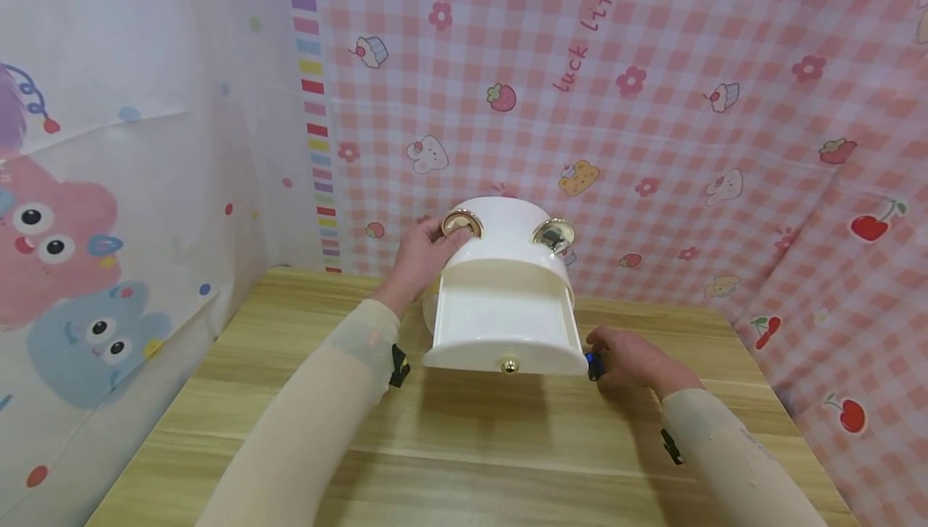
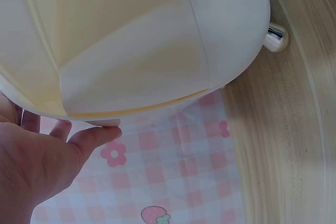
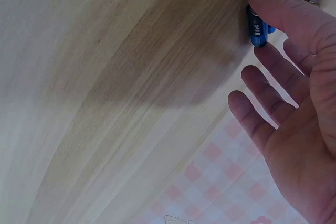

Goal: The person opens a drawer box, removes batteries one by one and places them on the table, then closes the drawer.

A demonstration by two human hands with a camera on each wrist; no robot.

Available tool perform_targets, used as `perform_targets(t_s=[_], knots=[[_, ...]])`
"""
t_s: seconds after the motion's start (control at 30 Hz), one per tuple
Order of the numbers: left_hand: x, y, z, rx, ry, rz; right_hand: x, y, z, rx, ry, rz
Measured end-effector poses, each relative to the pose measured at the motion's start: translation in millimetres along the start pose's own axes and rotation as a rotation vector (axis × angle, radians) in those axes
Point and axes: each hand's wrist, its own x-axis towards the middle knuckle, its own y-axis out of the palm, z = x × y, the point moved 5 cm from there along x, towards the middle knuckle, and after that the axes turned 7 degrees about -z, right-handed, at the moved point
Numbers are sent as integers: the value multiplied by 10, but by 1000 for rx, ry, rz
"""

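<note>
A white storage box (image 1: pixel 503 225) with two gold-rimmed round eyes stands on the table. Its drawer (image 1: pixel 464 354), which has a small gold knob (image 1: pixel 510 365), is pulled out, and its visible floor is bare. My left hand (image 1: pixel 420 263) holds the box by the left eye (image 1: pixel 461 223), thumb over the front of the rim. To the right of the drawer front, my right hand (image 1: pixel 638 359) pinches a small blue cylinder with a ring (image 3: pixel 256 29) between thumb and index finger. White print marks the cylinder; its exact kind is unclear. The other right fingers are loosely spread.
The wood-grain table (image 1: pixel 464 462) extends in front of the box and to both sides. A pink checked cloth (image 1: pixel 652 43) hangs behind and to the right. On the left hangs a white cloth (image 1: pixel 145 188) with cartoon figures.
</note>
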Motion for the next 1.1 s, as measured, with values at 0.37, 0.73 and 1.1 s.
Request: perform_targets(t_s=[0.37,0.73,1.1], knots=[[-19,7,-9,-5,2,7,-81,-155,117,54,81,17],[-6,-3,-5,-2,6,1,-306,-375,452,118,134,-145],[-7,16,2,2,15,7,-528,-40,827,667,279,-29]])
